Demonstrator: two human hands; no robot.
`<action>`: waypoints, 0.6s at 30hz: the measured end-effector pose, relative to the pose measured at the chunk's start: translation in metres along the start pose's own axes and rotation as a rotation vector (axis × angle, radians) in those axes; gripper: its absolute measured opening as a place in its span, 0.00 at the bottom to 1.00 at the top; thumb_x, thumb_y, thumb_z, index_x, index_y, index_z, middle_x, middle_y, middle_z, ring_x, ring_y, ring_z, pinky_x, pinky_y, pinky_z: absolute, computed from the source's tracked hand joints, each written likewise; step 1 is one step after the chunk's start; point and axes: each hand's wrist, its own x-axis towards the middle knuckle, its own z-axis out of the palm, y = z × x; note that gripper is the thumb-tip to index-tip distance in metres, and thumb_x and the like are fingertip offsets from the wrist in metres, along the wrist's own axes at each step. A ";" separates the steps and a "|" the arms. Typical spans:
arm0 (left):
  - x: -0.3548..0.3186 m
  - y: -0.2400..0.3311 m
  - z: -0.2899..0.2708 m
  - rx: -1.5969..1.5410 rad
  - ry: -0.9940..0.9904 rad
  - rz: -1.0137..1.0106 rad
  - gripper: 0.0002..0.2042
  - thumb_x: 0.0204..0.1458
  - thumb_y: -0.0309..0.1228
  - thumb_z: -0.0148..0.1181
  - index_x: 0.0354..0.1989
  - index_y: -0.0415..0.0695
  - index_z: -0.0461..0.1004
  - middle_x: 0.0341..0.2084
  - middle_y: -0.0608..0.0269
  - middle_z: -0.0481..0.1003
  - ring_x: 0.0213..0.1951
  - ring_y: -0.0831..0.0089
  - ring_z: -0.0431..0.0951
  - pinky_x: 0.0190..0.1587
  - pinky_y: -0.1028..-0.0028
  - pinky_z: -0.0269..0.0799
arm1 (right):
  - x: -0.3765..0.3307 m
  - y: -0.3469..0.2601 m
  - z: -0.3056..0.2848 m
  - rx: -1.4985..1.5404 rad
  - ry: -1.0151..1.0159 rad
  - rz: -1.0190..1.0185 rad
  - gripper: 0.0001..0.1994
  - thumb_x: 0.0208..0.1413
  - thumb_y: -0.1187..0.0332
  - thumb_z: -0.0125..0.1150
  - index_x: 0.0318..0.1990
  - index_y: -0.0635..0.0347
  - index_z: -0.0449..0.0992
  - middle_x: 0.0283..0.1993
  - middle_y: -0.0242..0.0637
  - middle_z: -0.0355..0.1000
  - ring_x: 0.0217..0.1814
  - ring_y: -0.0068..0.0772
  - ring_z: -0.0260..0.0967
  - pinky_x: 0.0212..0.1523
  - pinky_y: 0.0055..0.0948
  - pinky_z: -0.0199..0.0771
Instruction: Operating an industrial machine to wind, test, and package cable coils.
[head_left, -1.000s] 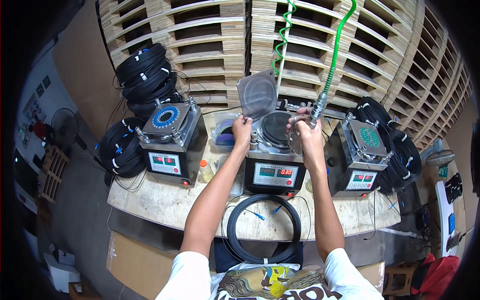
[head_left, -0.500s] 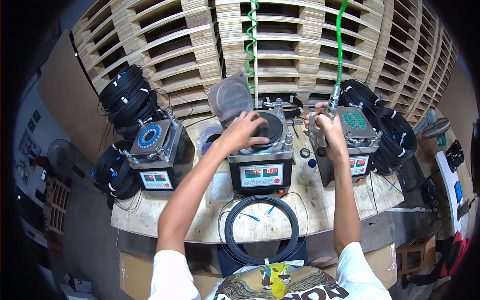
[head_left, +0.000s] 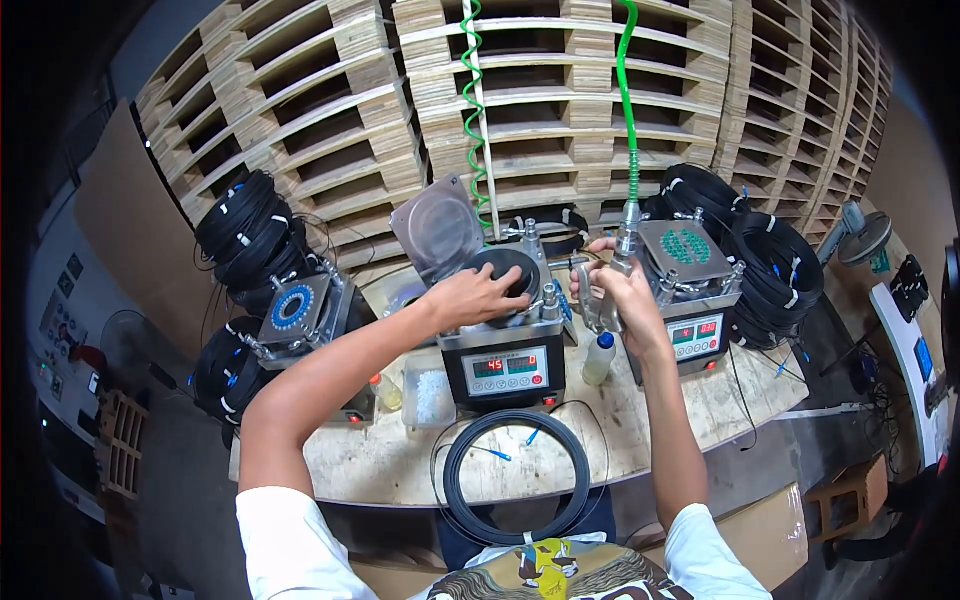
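Left hand (head_left: 478, 297): fingers spread, laid over the black disc (head_left: 503, 260) atop the middle machine (head_left: 500, 374); grasping nothing visibly (whether it presses down, cannot tell). Right hand (head_left: 630, 300): closed around a metal air gun (head_left: 627, 245), coupled to a green hose (head_left: 625, 85), between the middle and right machines. Metal plate (head_left: 438, 228): tilted, behind the disc. Bottle (head_left: 598, 362): blue-capped, upright, below the right hand. Black cable coil (head_left: 453, 475): before the middle machine, partly over the table (head_left: 370, 460) edge.
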 end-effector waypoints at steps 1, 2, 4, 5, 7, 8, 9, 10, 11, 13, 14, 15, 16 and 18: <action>-0.002 0.000 0.000 -0.015 0.017 -0.051 0.19 0.59 0.35 0.53 0.60 0.57 0.64 0.53 0.50 0.65 0.36 0.50 0.80 0.30 0.60 0.81 | -0.001 -0.003 0.002 -0.008 -0.007 0.008 0.16 0.59 0.74 0.52 0.54 0.58 0.64 0.39 0.40 0.74 0.39 0.30 0.76 0.45 0.32 0.79; -0.004 0.000 0.001 -0.032 0.032 -0.103 0.18 0.59 0.34 0.53 0.59 0.56 0.66 0.52 0.50 0.66 0.35 0.50 0.80 0.30 0.59 0.81 | -0.001 -0.005 0.003 -0.016 -0.015 0.018 0.15 0.61 0.71 0.52 0.55 0.57 0.64 0.40 0.38 0.74 0.41 0.28 0.75 0.46 0.31 0.77; -0.009 0.007 -0.001 -0.096 0.058 -0.208 0.20 0.57 0.32 0.53 0.60 0.56 0.66 0.50 0.49 0.69 0.35 0.48 0.80 0.32 0.58 0.81 | 0.003 -0.004 0.004 -0.020 -0.012 0.001 0.15 0.61 0.71 0.52 0.54 0.56 0.64 0.40 0.38 0.74 0.41 0.27 0.75 0.46 0.31 0.77; -0.010 0.011 -0.004 -0.169 0.084 -0.315 0.22 0.56 0.29 0.54 0.61 0.56 0.67 0.49 0.48 0.71 0.35 0.47 0.81 0.34 0.57 0.81 | 0.005 -0.004 0.005 -0.027 -0.007 -0.009 0.14 0.61 0.71 0.52 0.54 0.56 0.65 0.40 0.38 0.75 0.41 0.27 0.75 0.45 0.30 0.77; -0.015 0.013 -0.008 -0.285 0.235 -0.418 0.24 0.56 0.26 0.53 0.63 0.57 0.66 0.48 0.46 0.72 0.36 0.45 0.81 0.36 0.56 0.80 | 0.007 -0.005 0.011 -0.039 0.020 -0.012 0.14 0.61 0.71 0.52 0.54 0.56 0.65 0.40 0.38 0.74 0.40 0.27 0.75 0.45 0.30 0.76; -0.019 0.015 -0.011 -0.399 0.388 -0.517 0.26 0.56 0.23 0.53 0.64 0.57 0.65 0.48 0.44 0.73 0.38 0.43 0.81 0.38 0.55 0.80 | 0.008 -0.005 0.015 -0.051 0.049 -0.018 0.13 0.62 0.71 0.52 0.53 0.57 0.65 0.40 0.38 0.74 0.40 0.27 0.75 0.45 0.29 0.76; -0.022 0.020 -0.013 -0.503 0.474 -0.617 0.27 0.59 0.21 0.51 0.67 0.55 0.62 0.49 0.40 0.74 0.42 0.40 0.79 0.43 0.55 0.78 | 0.012 0.002 0.018 -0.021 0.038 -0.022 0.13 0.62 0.70 0.52 0.53 0.57 0.65 0.39 0.38 0.74 0.39 0.26 0.74 0.44 0.29 0.75; -0.023 0.024 -0.010 -0.500 0.475 -0.628 0.27 0.59 0.21 0.51 0.67 0.55 0.62 0.49 0.40 0.74 0.42 0.40 0.79 0.43 0.55 0.78 | 0.015 0.009 0.023 -0.021 0.028 -0.018 0.13 0.62 0.70 0.52 0.53 0.57 0.65 0.39 0.38 0.74 0.39 0.26 0.74 0.44 0.29 0.75; -0.023 0.028 -0.005 -0.602 0.627 -0.772 0.26 0.60 0.22 0.51 0.68 0.51 0.62 0.49 0.39 0.74 0.42 0.39 0.78 0.43 0.55 0.77 | 0.018 0.016 0.029 -0.022 -0.001 -0.035 0.13 0.61 0.71 0.52 0.52 0.57 0.65 0.39 0.39 0.74 0.38 0.26 0.75 0.43 0.30 0.77; -0.022 0.033 0.013 -0.677 0.817 -0.971 0.24 0.61 0.23 0.52 0.67 0.43 0.63 0.49 0.36 0.75 0.46 0.39 0.77 0.45 0.56 0.75 | 0.023 0.031 0.041 -0.047 -0.036 -0.040 0.12 0.60 0.72 0.51 0.51 0.58 0.65 0.39 0.40 0.75 0.38 0.26 0.75 0.43 0.30 0.77; -0.020 0.034 0.020 -0.535 0.967 -0.918 0.21 0.61 0.23 0.54 0.64 0.41 0.67 0.50 0.36 0.74 0.48 0.41 0.77 0.45 0.56 0.74 | 0.026 0.039 0.047 -0.055 -0.050 -0.018 0.11 0.60 0.72 0.51 0.50 0.58 0.64 0.38 0.39 0.74 0.38 0.27 0.75 0.43 0.29 0.77; -0.021 0.036 0.027 -0.507 0.995 -0.924 0.20 0.60 0.23 0.54 0.62 0.41 0.68 0.50 0.37 0.74 0.47 0.42 0.78 0.43 0.57 0.74 | 0.028 0.048 0.056 -0.050 -0.043 -0.029 0.11 0.60 0.72 0.51 0.50 0.57 0.64 0.38 0.39 0.74 0.37 0.27 0.74 0.43 0.29 0.76; -0.019 0.039 0.027 -0.489 1.025 -0.923 0.19 0.60 0.23 0.55 0.61 0.41 0.70 0.51 0.38 0.74 0.45 0.44 0.79 0.42 0.57 0.74 | 0.028 0.052 0.064 -0.051 -0.027 -0.040 0.11 0.60 0.72 0.51 0.50 0.57 0.64 0.38 0.38 0.73 0.37 0.26 0.74 0.42 0.28 0.76; -0.017 0.043 0.025 -0.547 1.005 -0.986 0.19 0.59 0.23 0.55 0.61 0.41 0.71 0.49 0.41 0.73 0.41 0.46 0.79 0.41 0.58 0.74 | 0.029 0.056 0.077 -0.030 0.002 -0.062 0.11 0.61 0.72 0.51 0.50 0.57 0.64 0.37 0.38 0.72 0.36 0.26 0.73 0.42 0.28 0.76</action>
